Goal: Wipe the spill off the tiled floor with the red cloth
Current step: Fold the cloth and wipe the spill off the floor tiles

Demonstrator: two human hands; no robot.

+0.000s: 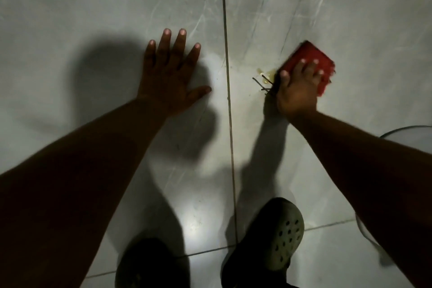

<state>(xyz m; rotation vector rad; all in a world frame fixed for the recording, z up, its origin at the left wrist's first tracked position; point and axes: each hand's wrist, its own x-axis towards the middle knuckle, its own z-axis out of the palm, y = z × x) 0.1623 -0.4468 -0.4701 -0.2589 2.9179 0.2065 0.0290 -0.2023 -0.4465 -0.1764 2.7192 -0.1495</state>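
The folded red cloth [311, 58] lies flat on the grey tiled floor [93, 7], right of a dark grout line. My right hand [298, 86] presses down on it, fingers spread over its top. Just left of the cloth and the thumb sits a small yellowish spill [264, 75] with a few thin dark strands [261, 84] lying across it. My left hand [170, 72] rests flat on the neighbouring tile, palm down, fingers apart, holding nothing.
My two feet in dark perforated clogs stand at the bottom, the right clog [275, 238] and the left clog [149, 264]. A pale round object with a thin cord [406, 133] shows at the right edge. Grout lines [228, 77] cross the floor.
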